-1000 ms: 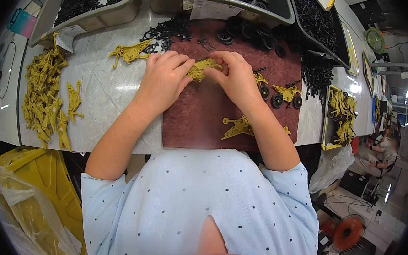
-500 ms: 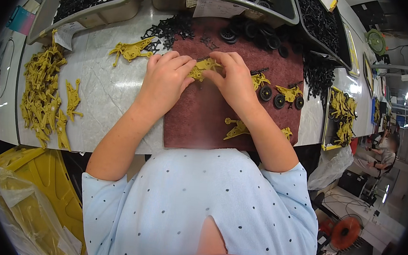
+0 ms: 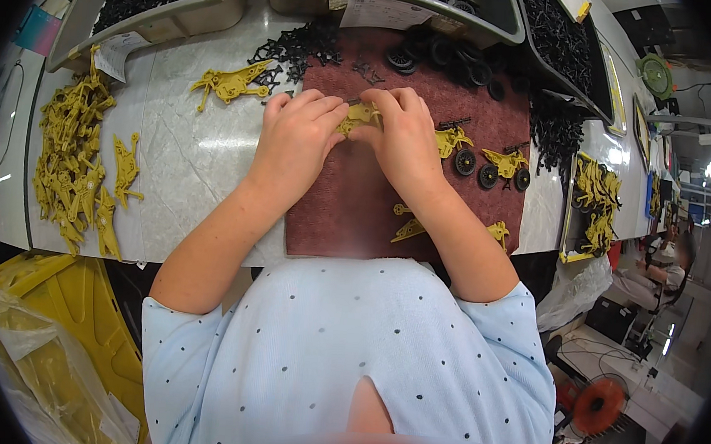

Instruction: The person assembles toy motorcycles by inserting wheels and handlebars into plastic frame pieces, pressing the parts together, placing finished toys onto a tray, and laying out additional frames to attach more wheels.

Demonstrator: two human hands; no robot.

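Over a dark red cloth (image 3: pixel 339 212), both my hands hold one yellow plastic toy motorcycle body (image 3: pixel 360 115). My left hand (image 3: pixel 299 138) closes on its left end, and the fingers of my right hand (image 3: pixel 404 134) pinch its right side. A bit of black shows at its top edge, mostly hidden by fingers. To the right of my right hand sit a yellow toy motorcycle with black wheels and handlebar (image 3: pixel 506 163) and another, partly covered one (image 3: pixel 452 142). Yellow bodies (image 3: pixel 411 229) lie on both sides of my right forearm. A single yellow body (image 3: pixel 231 85) rests left of my left hand.
A heap of yellow bodies (image 3: pixel 72 158) covers the table's left side. Black wheels (image 3: pixel 460 59) and small black parts (image 3: pixel 302 47) lie at the back, before grey bins (image 3: pixel 389 6). More yellow pieces fill a tray (image 3: pixel 572 210) at right. A person sits far right.
My hands stay together on the yellow body, with only small finger shifts. My right forearm has moved slightly left. The things on the table keep their places.
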